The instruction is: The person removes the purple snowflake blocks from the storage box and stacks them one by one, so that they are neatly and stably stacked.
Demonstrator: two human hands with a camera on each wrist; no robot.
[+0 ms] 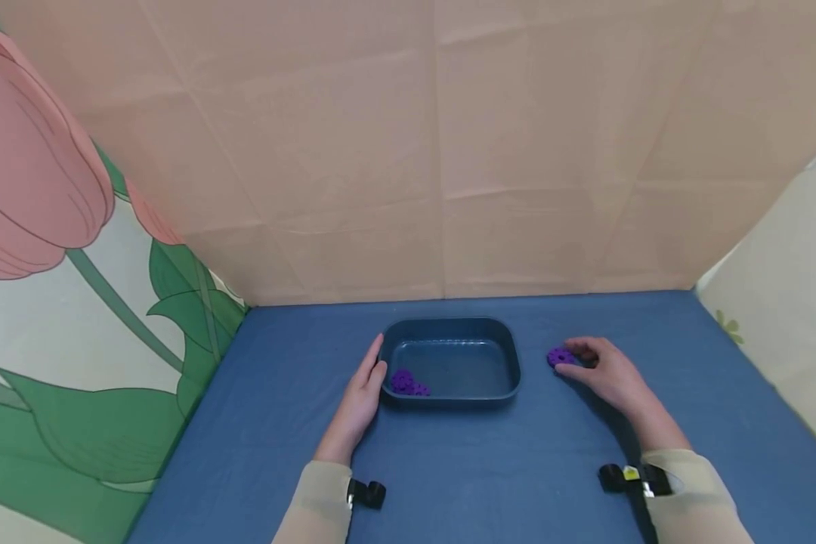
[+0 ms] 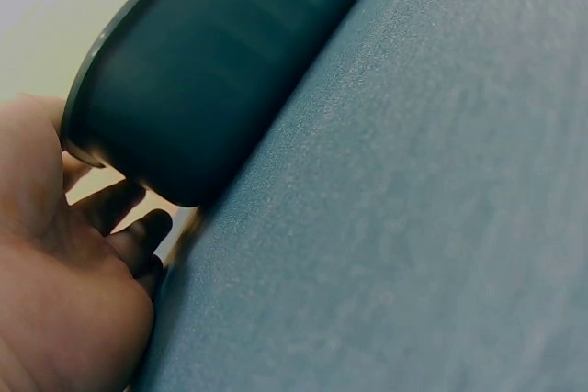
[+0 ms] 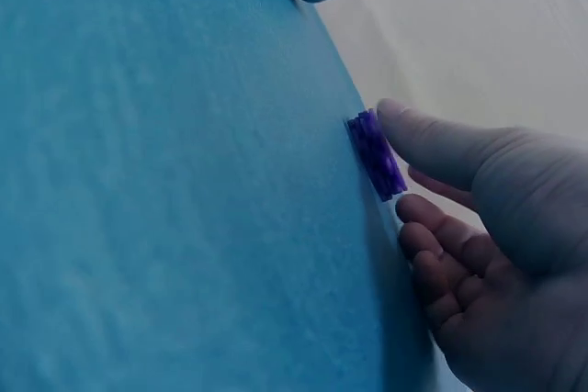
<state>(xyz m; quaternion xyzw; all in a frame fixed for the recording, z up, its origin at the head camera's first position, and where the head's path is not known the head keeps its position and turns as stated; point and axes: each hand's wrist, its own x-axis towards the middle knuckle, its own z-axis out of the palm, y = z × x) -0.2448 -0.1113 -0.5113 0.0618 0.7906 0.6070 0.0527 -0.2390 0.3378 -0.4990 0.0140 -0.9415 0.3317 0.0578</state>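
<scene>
A dark blue rectangular tray (image 1: 462,402) sits on the table, with a few small purple gears (image 1: 408,383) in its near left corner. My left hand (image 1: 359,404) rests against the tray's left side, fingers extended along the wall and thumb at the rim. The left wrist view shows those fingers close beside the tray's outer wall (image 2: 184,107). To the right of the tray, my right hand (image 1: 608,378) pinches a purple toothed gear (image 1: 559,357) by its edge. Seen edge-on in the right wrist view, the gear (image 3: 375,155) lies between thumb and fingertips, close over the table.
A blue cloth (image 1: 489,468) covers the table. Behind it hangs a creased beige sheet (image 1: 442,166). Flower-patterned fabric (image 1: 34,166) stands along the left side, and a pale sheet (image 1: 782,302) along the right. Each wrist wears a black camera mount (image 1: 367,495).
</scene>
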